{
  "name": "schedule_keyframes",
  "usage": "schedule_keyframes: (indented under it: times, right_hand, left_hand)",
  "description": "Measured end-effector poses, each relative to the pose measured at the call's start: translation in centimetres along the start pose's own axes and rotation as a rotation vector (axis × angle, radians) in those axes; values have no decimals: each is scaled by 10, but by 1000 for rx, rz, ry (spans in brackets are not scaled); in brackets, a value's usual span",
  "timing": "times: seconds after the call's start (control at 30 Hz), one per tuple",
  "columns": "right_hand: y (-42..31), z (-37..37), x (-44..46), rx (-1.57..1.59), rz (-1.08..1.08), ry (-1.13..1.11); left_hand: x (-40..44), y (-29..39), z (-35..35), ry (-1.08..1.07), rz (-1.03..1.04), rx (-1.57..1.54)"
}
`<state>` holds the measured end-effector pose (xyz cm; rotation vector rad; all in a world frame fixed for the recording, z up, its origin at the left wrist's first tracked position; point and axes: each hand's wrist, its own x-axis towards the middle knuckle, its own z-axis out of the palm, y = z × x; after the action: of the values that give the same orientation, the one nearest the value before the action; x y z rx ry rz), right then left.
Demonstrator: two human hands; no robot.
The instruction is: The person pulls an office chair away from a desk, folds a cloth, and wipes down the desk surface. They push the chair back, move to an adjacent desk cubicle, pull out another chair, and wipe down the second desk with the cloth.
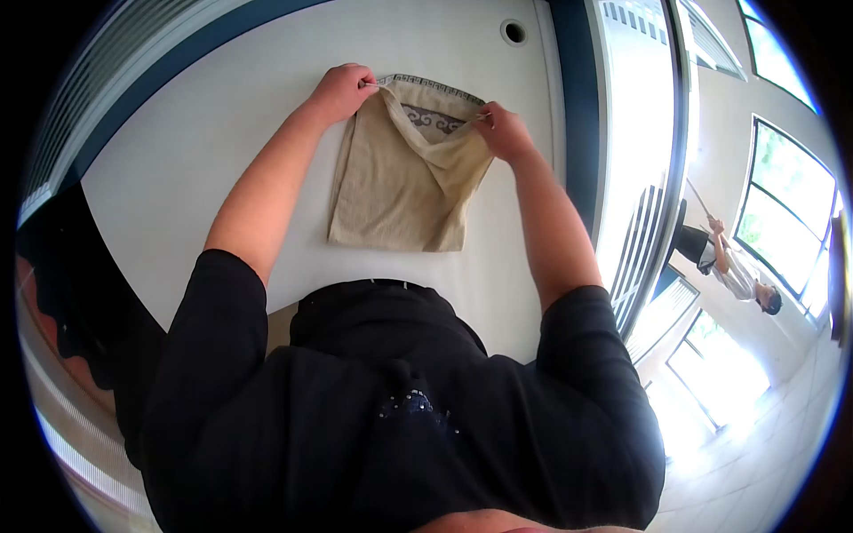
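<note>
Black shirt (355, 444) nearest; left hand (342, 92) and right hand (506, 133) pinch beige cloth (400, 197) at top corners, lower part smooth on white table (222, 133), upper layer sagging, not yet flat.

White table (213, 160): pale top, taken as reference point. A round hole with a light ring (514, 34) is set in it near its far right corner. A dark blue band (579, 98) runs along the table's right side; grey slats (111, 75) stand beyond its far left edge. Dark material (84, 293), nature unclear, lies left of the table. Well to the table's right, another person (733, 271) in a light top and dark lower garment grips a thin pole (699, 200). Beyond that person, farther from the table, is a dark-framed window (786, 209); a second window (711, 369) shows heavy glare.
</note>
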<state>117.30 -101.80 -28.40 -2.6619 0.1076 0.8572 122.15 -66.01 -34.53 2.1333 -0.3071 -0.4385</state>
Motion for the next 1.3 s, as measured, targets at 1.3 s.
schedule_keyframes:
  times: [1.3]
  right_hand:
    - [61, 39, 35, 122, 208, 313]
  left_hand:
    - [20, 13, -13, -132, -105, 207]
